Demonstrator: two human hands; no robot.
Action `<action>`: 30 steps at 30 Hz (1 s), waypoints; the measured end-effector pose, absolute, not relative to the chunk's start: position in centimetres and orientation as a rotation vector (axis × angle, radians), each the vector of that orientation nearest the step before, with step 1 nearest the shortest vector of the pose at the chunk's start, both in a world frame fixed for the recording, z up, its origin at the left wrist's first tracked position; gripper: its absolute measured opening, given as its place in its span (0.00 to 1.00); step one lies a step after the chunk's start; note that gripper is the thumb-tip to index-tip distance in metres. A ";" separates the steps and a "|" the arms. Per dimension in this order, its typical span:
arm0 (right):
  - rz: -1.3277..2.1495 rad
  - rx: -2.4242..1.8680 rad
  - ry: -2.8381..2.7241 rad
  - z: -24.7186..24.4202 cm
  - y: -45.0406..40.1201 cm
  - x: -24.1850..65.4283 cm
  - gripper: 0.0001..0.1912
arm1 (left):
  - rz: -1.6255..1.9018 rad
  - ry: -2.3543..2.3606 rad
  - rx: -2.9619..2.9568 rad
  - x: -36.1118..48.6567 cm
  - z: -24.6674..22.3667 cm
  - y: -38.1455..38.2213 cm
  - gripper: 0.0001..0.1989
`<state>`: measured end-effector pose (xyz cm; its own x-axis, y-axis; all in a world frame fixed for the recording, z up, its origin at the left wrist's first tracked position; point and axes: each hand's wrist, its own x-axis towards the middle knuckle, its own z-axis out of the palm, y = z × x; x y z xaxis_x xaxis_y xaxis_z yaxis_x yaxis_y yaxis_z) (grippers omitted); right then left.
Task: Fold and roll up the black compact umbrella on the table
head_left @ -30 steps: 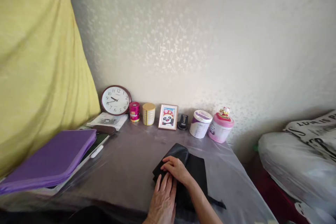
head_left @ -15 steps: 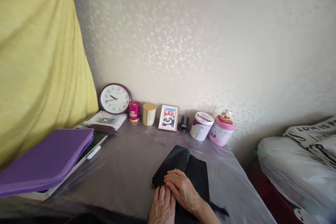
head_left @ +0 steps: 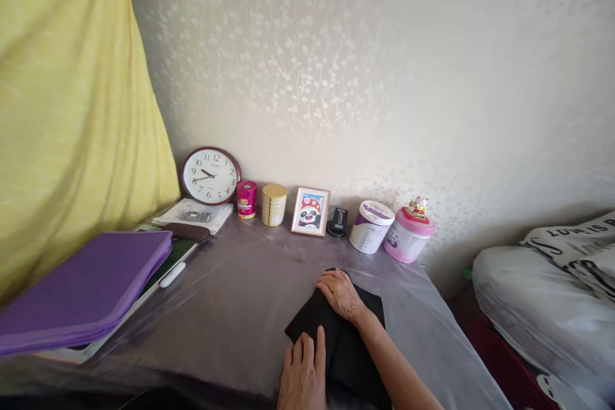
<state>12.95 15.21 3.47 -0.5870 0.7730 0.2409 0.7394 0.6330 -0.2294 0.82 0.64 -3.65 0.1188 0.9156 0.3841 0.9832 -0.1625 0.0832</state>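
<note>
A folded black cloth point(head_left: 353, 352) lies on the grey-covered table near its front edge. My left hand point(head_left: 303, 371) rests on the cloth's lower left part, palm down, its fingers spread apart. Farther up, my right hand point(head_left: 340, 293) lies over the cloth's far edge, with its fingers bent over it and close together. Whether those fingers pinch any fabric cannot be seen. The two hands are apart, and the right forearm crosses the right part of the cloth.
Purple folders point(head_left: 91, 285) and a white pen-like object point(head_left: 172, 275) are at the left. Along the wall stand a clock point(head_left: 211, 176), several tins, a framed panda picture point(head_left: 310, 211) and a small black device point(head_left: 338, 223). A plastic-wrapped bundle point(head_left: 538, 301) is at the right.
My right hand has moved off my left hand, up to the cloth's far edge. The fingers of my left hand have spread. The camera view has shifted slightly.
</note>
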 end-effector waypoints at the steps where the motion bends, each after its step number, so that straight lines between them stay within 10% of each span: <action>1: 0.131 -1.245 -2.541 3.4 15.8 13.0 0.18 | -0.504 -1.930 -2.208 0.9 -3.5 0.6 0.31; 15: 0.040 -1.864 -1.663 4.6 13.2 21.2 0.19 | -0.534 -1.977 -2.456 -0.2 -0.7 -0.4 0.35; 30: 0.937 -1.709 -1.149 2.8 3.8 19.6 0.26 | -0.488 -1.989 -2.422 -0.1 -0.1 -0.8 0.33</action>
